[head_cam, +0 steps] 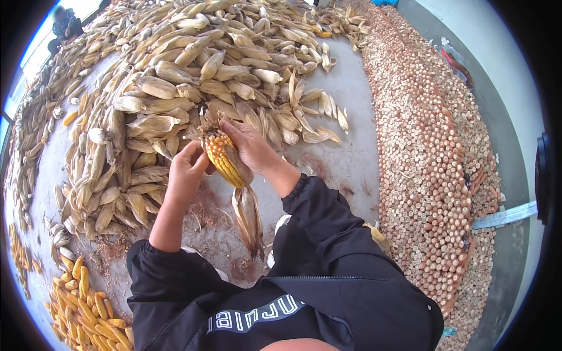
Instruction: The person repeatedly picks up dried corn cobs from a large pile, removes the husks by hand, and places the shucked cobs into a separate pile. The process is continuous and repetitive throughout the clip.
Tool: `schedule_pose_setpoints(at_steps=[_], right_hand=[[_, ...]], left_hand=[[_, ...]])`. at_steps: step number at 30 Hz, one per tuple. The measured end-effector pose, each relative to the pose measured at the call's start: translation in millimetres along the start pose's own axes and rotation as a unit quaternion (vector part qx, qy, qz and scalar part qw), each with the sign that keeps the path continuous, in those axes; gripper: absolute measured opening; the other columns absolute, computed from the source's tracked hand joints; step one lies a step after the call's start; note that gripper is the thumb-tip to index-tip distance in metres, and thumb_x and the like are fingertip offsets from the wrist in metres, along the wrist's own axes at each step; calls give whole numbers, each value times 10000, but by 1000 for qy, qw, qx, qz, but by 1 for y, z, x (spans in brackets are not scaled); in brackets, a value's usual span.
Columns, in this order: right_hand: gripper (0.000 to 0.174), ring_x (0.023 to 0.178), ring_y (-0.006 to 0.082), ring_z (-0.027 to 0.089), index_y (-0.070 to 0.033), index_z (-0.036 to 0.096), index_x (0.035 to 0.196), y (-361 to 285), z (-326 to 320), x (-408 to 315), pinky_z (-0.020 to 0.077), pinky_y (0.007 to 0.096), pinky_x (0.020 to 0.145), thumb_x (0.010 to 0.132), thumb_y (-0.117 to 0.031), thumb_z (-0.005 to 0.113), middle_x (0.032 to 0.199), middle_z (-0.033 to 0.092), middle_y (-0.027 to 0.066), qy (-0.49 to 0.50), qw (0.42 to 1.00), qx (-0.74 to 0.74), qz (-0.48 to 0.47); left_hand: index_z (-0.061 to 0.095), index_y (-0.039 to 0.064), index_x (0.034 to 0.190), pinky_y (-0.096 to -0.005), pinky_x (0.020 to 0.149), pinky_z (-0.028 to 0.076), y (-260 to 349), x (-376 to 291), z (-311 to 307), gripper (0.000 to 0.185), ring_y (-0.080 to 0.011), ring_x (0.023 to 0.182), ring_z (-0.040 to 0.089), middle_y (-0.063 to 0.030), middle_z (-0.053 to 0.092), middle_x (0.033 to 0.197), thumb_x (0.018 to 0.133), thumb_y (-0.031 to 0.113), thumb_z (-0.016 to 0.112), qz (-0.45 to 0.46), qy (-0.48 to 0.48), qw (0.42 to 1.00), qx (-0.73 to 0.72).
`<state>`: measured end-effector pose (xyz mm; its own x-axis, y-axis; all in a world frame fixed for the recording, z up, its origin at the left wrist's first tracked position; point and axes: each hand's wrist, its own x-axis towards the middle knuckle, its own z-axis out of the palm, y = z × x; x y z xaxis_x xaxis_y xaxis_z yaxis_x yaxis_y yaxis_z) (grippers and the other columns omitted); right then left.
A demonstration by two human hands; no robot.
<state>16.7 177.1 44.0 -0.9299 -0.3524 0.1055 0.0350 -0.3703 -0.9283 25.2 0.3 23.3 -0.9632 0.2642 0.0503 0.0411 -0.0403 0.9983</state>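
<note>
Both hands are on one ear of corn [223,161], its yellow kernels bared on the side towards me. My right hand [250,145] grips its upper right side, thumb near the ragged base. My left hand [191,162] has thumb and fingers bent against the left side of the ear; some fingertips are hidden behind it. Peeled husk [248,219] hangs down from the ear's lower end. Beyond my hands lies a large heap of corn ears in dry husks [175,74].
Husked yellow corn ears [88,311] are piled at the lower left. Along the right runs a long stack of corncobs [417,175], seen end-on, with a metal bar [505,215] beside it. Husk bits and loose kernels litter the floor [347,153]. A person [66,26] sits at the far upper left.
</note>
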Motion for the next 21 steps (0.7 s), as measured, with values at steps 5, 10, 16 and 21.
schedule_pose_setpoints(at_steps=[5, 10, 16, 21], right_hand=[[365, 792, 35, 558, -11, 615, 1043, 0, 3, 1, 470, 205, 704, 1023, -350, 480, 891, 631, -12, 1, 1000, 16, 18], [347, 782, 76, 563, -9, 611, 999, -1, 2, 1, 465, 247, 709, 1021, -330, 481, 878, 629, 10, 8, 998, -66, 4], [153, 841, 398, 519, 18, 557, 870, -11, 20, 0, 426, 443, 727, 910, -125, 596, 820, 559, 191, 36, 831, -481, -279], [167, 836, 388, 528, 11, 545, 846, -17, 24, -4, 426, 445, 742, 924, -133, 578, 819, 568, 184, 41, 814, -490, -308]], left_hand=[[603, -6, 990, -218, 590, 464, 1, 0, -4, 145, -76, 631, 570, -10, 617, 762, 957, 132, 573, -8, -42, 998, -56], [592, -2, 1021, -246, 603, 493, 2, -1, -7, 183, -107, 658, 605, -52, 640, 805, 979, 170, 546, -43, -69, 997, -15], [587, -10, 1130, -333, 673, 542, -17, -10, -13, 383, -220, 720, 653, -174, 675, 973, 1008, 308, 412, -201, -222, 929, -219], [576, 0, 1198, -374, 729, 546, -10, -16, -5, 474, -263, 797, 657, -190, 660, 1080, 988, 391, 413, -239, -232, 894, -300]])
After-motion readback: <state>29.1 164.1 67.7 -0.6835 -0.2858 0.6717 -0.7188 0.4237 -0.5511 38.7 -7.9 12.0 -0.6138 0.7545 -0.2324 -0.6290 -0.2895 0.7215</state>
